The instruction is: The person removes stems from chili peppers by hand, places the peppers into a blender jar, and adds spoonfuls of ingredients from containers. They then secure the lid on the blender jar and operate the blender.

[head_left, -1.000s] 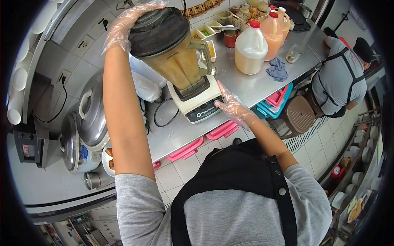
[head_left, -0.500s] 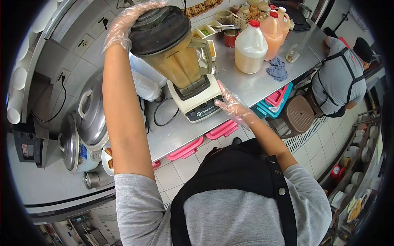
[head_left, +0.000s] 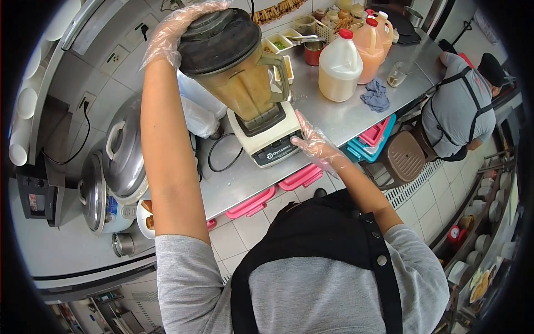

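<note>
A blender stands upright on the steel counter, its clear jug (head_left: 233, 92) holding a yellowish-brown mix. My left hand (head_left: 172, 33), in a thin plastic glove, curves over the far side of the black lid (head_left: 219, 42) and holds it. Part of that hand is out of frame. My right hand (head_left: 316, 143), also gloved, grips the right front corner of the white blender base (head_left: 264, 136). Its thumb rests on the dark control panel, with the fingers along the side. What lies under the thumb is hidden.
Right of the blender stand a white jug (head_left: 340, 69), orange jugs (head_left: 371, 53), a grey cloth (head_left: 376, 96) and a glass (head_left: 397, 74). Lidded pots (head_left: 125, 156) are at left. A co-worker (head_left: 459, 106) is at far right, near a brown stool (head_left: 403, 153).
Both hands stay in place on the blender. The view has shifted very slightly, and the co-worker has moved a little.
</note>
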Demonstrator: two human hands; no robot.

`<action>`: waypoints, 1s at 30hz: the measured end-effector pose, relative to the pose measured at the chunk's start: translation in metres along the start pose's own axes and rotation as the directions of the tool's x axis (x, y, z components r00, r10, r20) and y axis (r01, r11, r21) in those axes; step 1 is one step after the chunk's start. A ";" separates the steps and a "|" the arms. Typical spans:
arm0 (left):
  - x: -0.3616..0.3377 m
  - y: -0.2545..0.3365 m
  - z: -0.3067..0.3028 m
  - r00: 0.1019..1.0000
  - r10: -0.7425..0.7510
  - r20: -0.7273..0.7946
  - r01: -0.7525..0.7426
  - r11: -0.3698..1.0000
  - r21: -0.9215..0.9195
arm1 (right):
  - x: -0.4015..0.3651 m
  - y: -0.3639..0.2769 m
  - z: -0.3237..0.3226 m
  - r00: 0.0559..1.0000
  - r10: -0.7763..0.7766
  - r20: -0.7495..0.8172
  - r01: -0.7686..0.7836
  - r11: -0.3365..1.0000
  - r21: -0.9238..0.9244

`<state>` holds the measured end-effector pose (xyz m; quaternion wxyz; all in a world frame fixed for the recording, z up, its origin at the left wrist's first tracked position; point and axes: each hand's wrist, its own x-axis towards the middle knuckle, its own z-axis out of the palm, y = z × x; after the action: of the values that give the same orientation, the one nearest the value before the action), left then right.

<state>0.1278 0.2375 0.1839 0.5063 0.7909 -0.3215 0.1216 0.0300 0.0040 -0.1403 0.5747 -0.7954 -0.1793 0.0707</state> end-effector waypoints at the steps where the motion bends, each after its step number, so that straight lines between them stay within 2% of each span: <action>1: 0.000 0.012 0.007 0.973 -0.193 -0.125 0.212 0.964 0.162 | 0.000 0.001 0.000 1.000 -0.013 -0.001 0.013 1.000 0.002; 2: 0.000 0.022 0.012 0.973 -0.193 -0.126 0.213 0.964 0.162 | 0.000 0.003 0.001 1.000 -0.025 -0.002 0.025 1.000 0.005; 4: 0.000 0.037 0.021 0.831 -0.485 -0.273 0.437 0.872 -0.219 | 0.000 0.001 0.001 0.999 -0.032 -0.001 0.032 0.999 0.024; 7: -0.002 0.047 0.027 0.794 -0.534 -0.292 0.458 0.840 -0.291 | 0.000 -0.001 -0.001 1.000 -0.029 0.000 0.029 0.999 0.028; 11: -0.002 0.045 0.027 0.790 -0.516 -0.329 0.458 0.855 -0.241 | 0.000 0.000 0.000 1.000 -0.028 -0.009 0.029 0.999 0.030; 14: 0.001 0.036 0.021 0.777 -0.543 -0.318 0.439 0.830 -0.343 | -0.001 -0.003 -0.002 1.000 0.002 0.000 -0.002 1.000 0.002; 16: 0.009 0.017 0.011 0.773 -0.499 -0.392 0.443 0.867 -0.229 | 0.001 0.006 0.002 1.000 -0.022 -0.008 0.022 1.000 0.019; 23: -0.004 0.047 0.030 0.814 -0.482 -0.323 0.406 0.871 -0.276 | 0.004 0.022 0.003 0.996 -0.082 -0.029 0.081 0.996 -0.023; 25: -0.004 0.055 0.033 0.768 -0.547 -0.333 0.437 0.828 -0.352 | 0.003 0.017 0.003 0.998 -0.063 -0.025 0.063 0.998 -0.020; 26: -0.003 0.035 0.021 0.768 -0.546 -0.334 0.437 0.828 -0.351 | 0.002 0.014 0.002 0.999 -0.044 -0.021 0.044 0.999 -0.017; 27: -0.003 -0.001 0.000 0.980 -0.168 -0.105 0.134 0.952 -0.274 | 0.001 0.014 0.002 0.999 -0.046 -0.021 0.045 0.999 -0.018; 28: -0.002 -0.020 -0.011 0.956 0.251 0.151 -0.202 0.939 -0.280 | 0.001 0.013 0.002 0.999 -0.041 -0.019 0.041 0.999 -0.002; 29: -0.001 -0.010 -0.006 0.956 0.252 0.151 -0.204 0.939 -0.279 | 0.001 0.013 0.002 0.999 -0.036 -0.018 0.036 0.999 0.014; 30: 0.000 0.008 0.004 0.997 0.030 0.073 -0.020 0.991 -0.134 | 0.002 0.012 0.003 0.999 -0.038 -0.018 0.038 0.999 0.014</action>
<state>0.1226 0.2321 0.1880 0.5439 0.7554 -0.3574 0.0763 0.0331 0.0035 -0.1527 0.5833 -0.7882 -0.1887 0.0540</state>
